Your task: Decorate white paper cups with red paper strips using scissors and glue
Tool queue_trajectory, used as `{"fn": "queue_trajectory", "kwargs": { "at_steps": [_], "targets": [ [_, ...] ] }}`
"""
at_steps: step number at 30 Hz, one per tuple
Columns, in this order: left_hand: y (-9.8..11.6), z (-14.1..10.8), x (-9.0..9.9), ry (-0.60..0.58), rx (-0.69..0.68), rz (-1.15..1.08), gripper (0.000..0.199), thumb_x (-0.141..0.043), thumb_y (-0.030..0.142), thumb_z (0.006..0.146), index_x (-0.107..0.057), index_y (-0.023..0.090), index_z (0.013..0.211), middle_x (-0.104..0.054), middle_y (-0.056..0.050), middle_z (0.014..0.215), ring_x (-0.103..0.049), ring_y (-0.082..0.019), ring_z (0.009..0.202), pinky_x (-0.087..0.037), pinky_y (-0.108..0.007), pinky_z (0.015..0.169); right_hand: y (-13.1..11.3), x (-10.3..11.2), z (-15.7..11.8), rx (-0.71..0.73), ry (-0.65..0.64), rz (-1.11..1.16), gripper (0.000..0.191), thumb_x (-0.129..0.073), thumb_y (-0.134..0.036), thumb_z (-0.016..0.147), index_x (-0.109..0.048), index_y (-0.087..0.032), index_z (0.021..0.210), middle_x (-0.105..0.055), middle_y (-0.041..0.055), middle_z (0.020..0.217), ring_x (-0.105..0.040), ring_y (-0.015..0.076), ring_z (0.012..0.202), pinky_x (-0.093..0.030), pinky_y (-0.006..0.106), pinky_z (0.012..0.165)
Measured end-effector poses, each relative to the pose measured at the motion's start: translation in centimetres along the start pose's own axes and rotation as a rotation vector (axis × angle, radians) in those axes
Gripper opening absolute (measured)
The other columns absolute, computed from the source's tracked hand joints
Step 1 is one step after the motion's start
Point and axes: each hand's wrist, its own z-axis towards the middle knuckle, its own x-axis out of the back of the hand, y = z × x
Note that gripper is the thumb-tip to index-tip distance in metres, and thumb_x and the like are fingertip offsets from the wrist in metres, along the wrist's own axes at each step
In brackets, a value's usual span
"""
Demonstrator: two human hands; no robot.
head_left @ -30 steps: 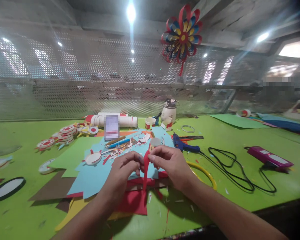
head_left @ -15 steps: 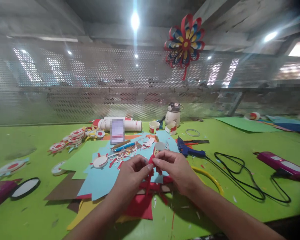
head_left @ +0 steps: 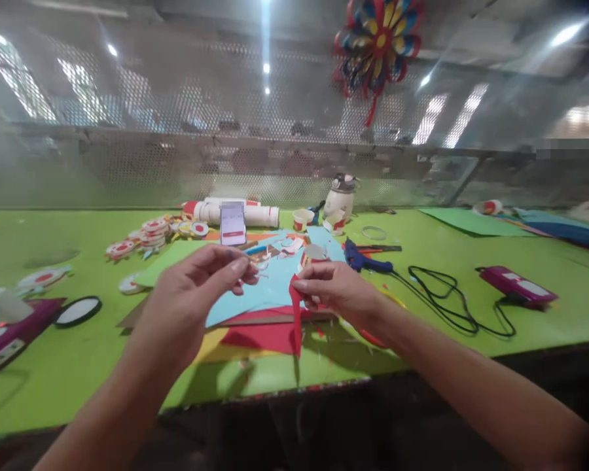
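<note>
My right hand (head_left: 331, 288) pinches the top of a red paper strip (head_left: 297, 320), which hangs down past the front of the paper pile. To its left, my left hand (head_left: 201, 284) is raised over the light blue paper (head_left: 269, 294) with thumb and fingertips pressed together; whatever is between them, if anything, is too small to make out. Just behind my right hand stands a paper cup (head_left: 314, 254), partly hidden by the fingers. Red paper (head_left: 260, 338) lies at the front of the pile. A blue pen (head_left: 256, 250) and paper scraps lie behind my left hand.
A blue glue gun (head_left: 366, 258) and its black cord lie to the right, near a purple box (head_left: 517, 286). A phone (head_left: 233, 224) leans against white tubes (head_left: 265, 216). Decorated discs (head_left: 122, 249) sit at left, a bottle (head_left: 341, 196) at the back. The table's front edge is close.
My left hand has moved away from the red paper strip, to the left. My right hand keeps hold of the strip, which now hangs down. The view has tilted downward.
</note>
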Motion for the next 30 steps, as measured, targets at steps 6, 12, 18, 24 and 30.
{"fn": "queue_trajectory", "kwargs": {
  "at_steps": [6, 12, 18, 24, 30],
  "targets": [
    [-4.4, -3.8, 1.7, -0.128, -0.189, 0.518, 0.014, -0.057, 0.03, 0.086, -0.065, 0.018, 0.086, -0.066, -0.005, 0.089, -0.06, -0.018, 0.084, -0.047, -0.03, 0.075, 1.8, -0.9, -0.4, -0.122, -0.03, -0.167, 0.025, -0.077, -0.034, 0.067, -0.066, -0.011, 0.068, -0.057, -0.0024, 0.049, -0.045, 0.0058, 0.044, -0.03, 0.021, 0.044],
    [-6.9, -4.1, 0.3, -0.364, -0.495, 0.784, 0.026, -0.045, 0.021, 0.092, -0.058, 0.016, 0.113, -0.059, -0.012, 0.113, -0.054, -0.022, 0.105, -0.045, -0.038, 0.091, 1.6, -0.7, 2.2, -0.133, 0.068, -0.275, 0.02, -0.076, -0.03, 0.067, -0.066, -0.013, 0.07, -0.055, -0.004, 0.045, -0.043, 0.0057, 0.041, -0.034, 0.02, 0.043],
    [-6.9, -2.6, -1.0, -0.547, -0.565, 1.004, 0.029, -0.044, 0.021, 0.091, -0.056, 0.014, 0.116, -0.058, -0.014, 0.115, -0.05, -0.028, 0.107, -0.045, -0.047, 0.093, 2.2, -0.6, 4.7, -0.118, 0.061, -0.41, 0.009, -0.07, -0.017, 0.069, -0.067, -0.012, 0.063, -0.054, -0.0047, 0.043, -0.042, 0.0053, 0.041, -0.033, 0.019, 0.042],
    [-8.1, -2.5, -1.5, -0.601, -0.562, 1.084, 0.028, -0.042, 0.024, 0.092, -0.058, 0.016, 0.114, -0.061, -0.014, 0.113, -0.05, -0.029, 0.111, -0.045, -0.048, 0.091, 3.1, 0.1, 5.8, -0.155, 0.098, -0.598, 0.008, -0.07, -0.014, 0.069, -0.067, -0.012, 0.061, -0.054, -0.0047, 0.043, -0.04, 0.0049, 0.037, -0.031, 0.018, 0.038],
    [-8.2, -2.5, -1.5, -0.604, -0.547, 1.132, 0.037, -0.039, 0.027, 0.094, -0.052, 0.011, 0.125, -0.056, -0.017, 0.126, -0.044, -0.031, 0.119, -0.041, -0.048, 0.097, 2.9, 0.3, 5.7, -0.181, 0.109, -0.782, 0.011, -0.07, -0.011, 0.067, -0.066, -0.013, 0.057, -0.056, -0.0038, 0.043, -0.041, 0.0052, 0.035, -0.03, 0.018, 0.037]
  ]
}}
